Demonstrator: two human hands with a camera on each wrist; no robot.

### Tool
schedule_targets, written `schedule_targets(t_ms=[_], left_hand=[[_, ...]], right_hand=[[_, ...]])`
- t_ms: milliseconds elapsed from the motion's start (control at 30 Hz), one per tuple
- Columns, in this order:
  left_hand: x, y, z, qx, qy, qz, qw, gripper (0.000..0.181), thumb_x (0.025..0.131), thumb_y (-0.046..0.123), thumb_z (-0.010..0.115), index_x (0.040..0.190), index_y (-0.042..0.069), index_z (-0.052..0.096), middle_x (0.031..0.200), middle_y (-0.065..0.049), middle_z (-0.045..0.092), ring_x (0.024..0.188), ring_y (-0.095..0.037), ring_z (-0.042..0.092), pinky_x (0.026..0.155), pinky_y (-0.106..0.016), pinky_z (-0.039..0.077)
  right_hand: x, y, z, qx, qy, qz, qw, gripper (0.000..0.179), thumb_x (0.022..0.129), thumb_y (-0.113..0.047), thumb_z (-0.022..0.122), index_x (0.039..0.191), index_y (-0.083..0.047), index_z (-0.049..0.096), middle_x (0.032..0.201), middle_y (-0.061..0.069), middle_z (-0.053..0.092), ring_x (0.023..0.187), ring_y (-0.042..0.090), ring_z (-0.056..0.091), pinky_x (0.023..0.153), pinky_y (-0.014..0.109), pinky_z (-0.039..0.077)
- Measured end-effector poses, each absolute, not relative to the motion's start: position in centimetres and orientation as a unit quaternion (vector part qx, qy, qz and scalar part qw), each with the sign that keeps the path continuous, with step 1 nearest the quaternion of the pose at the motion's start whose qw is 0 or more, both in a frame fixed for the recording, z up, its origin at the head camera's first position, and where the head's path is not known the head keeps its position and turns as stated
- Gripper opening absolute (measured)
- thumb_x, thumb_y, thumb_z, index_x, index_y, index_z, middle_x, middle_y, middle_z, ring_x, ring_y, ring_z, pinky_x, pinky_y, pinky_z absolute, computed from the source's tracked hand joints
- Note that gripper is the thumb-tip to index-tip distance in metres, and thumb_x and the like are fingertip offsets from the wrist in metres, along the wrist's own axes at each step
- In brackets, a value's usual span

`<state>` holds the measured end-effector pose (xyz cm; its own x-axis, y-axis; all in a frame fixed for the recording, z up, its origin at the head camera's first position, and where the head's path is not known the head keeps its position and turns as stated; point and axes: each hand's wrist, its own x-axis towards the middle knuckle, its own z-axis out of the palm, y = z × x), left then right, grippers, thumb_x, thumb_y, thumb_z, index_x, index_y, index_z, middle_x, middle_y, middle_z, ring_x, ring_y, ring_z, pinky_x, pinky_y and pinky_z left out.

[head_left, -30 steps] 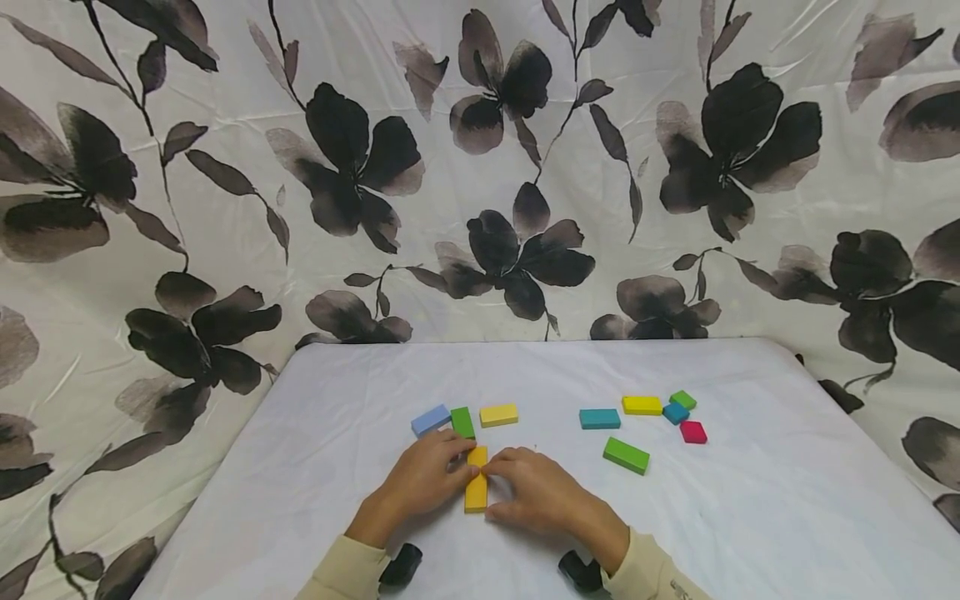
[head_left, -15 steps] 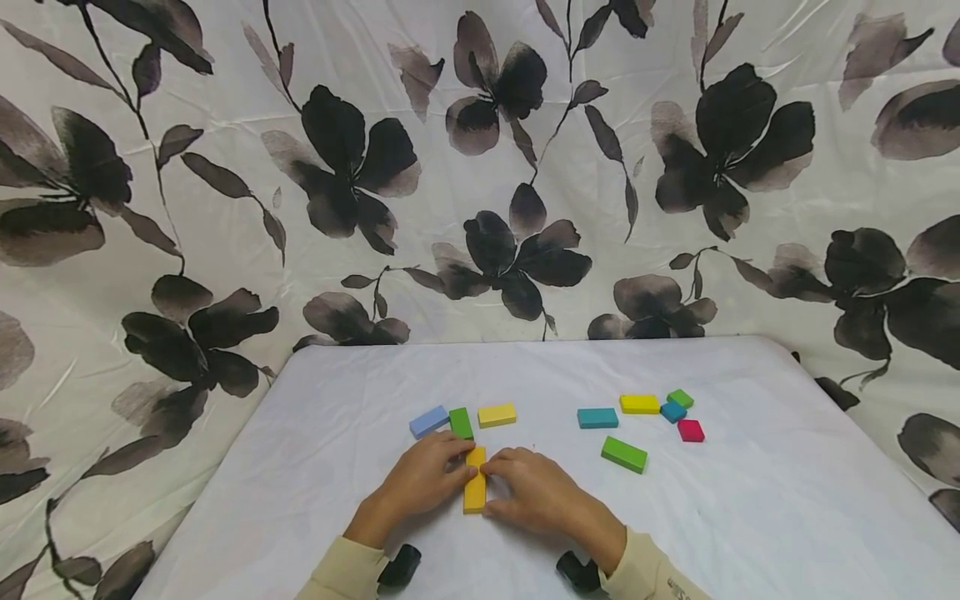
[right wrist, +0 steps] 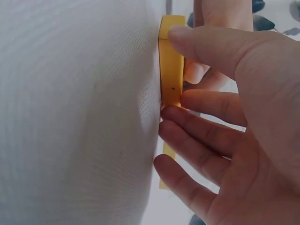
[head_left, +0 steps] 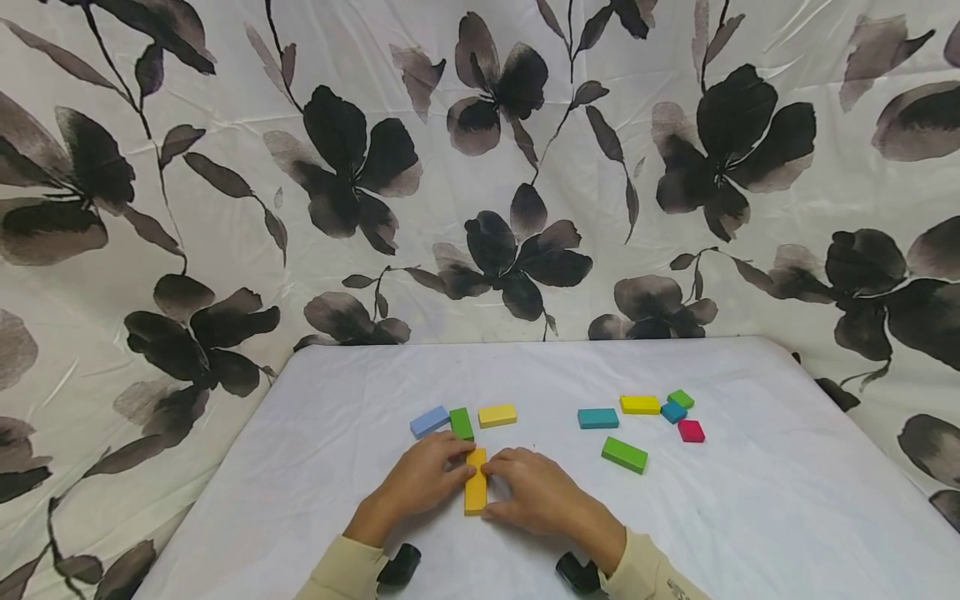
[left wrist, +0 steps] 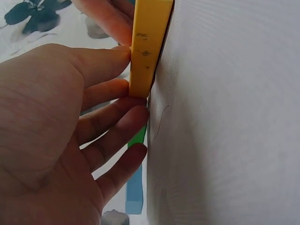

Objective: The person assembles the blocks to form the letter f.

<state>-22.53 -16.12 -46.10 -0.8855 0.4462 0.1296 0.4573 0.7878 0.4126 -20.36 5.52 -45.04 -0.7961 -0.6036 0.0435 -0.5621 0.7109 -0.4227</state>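
An orange-yellow block (head_left: 475,496) lies lengthwise on the white cloth between the two hands. The left hand (head_left: 422,473) holds it from the left, its thumb at the side and forefinger near the far end. From the right, the right hand (head_left: 542,492) grips the same block, with its thumb (right wrist: 180,37) by the near end and forefinger at the side. In the left wrist view the block (left wrist: 149,51) shows small dark marks on its side. Just beyond the left fingertips lie a green block (head_left: 461,423) and a light blue block (head_left: 430,422).
A pale yellow block (head_left: 497,416) sits beyond the hands. To the right are a teal block (head_left: 597,418), a yellow block (head_left: 640,405), a long green block (head_left: 624,455), a small blue block (head_left: 673,411), a small green one (head_left: 681,398) and a red one (head_left: 692,431).
The orange-yellow block has shifted very slightly toward the person. Both hands keep nearly the same place on it, and the other blocks stay where they were.
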Motion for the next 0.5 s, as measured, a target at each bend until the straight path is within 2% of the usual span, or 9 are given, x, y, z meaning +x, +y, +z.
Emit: schedule_targets(t_ms=[233, 500], left_hand=[[-22.48, -16.23, -46.06, -0.232, -0.944, -0.233, 0.008, 0.035, 0.094, 0.028, 0.072, 0.125, 0.012, 0.071, 0.108, 0.006, 0.065, 0.098, -0.01, 0.058, 0.09, -0.04, 0.051], [-22.62, -16.33, -46.05, -0.227, -0.936, -0.269, 0.009, 0.033, 0.094, 0.023, 0.073, 0.124, 0.012, 0.071, 0.1, 0.008, 0.063, 0.09, -0.008, 0.058, 0.081, -0.033, 0.052]], right_hand=[[-20.43, 5.52, -45.05, -0.314, 0.923, -0.216, 0.056, 0.05, 0.085, -0.042, 0.079, 0.127, -0.016, 0.07, 0.127, -0.004, 0.065, 0.121, 0.016, 0.058, 0.102, 0.04, 0.047], [-20.61, 5.99, -45.16, -0.308, 0.913, -0.26, 0.069, 0.048, 0.087, -0.035, 0.079, 0.129, -0.015, 0.068, 0.125, -0.009, 0.066, 0.121, 0.013, 0.058, 0.105, 0.04, 0.045]])
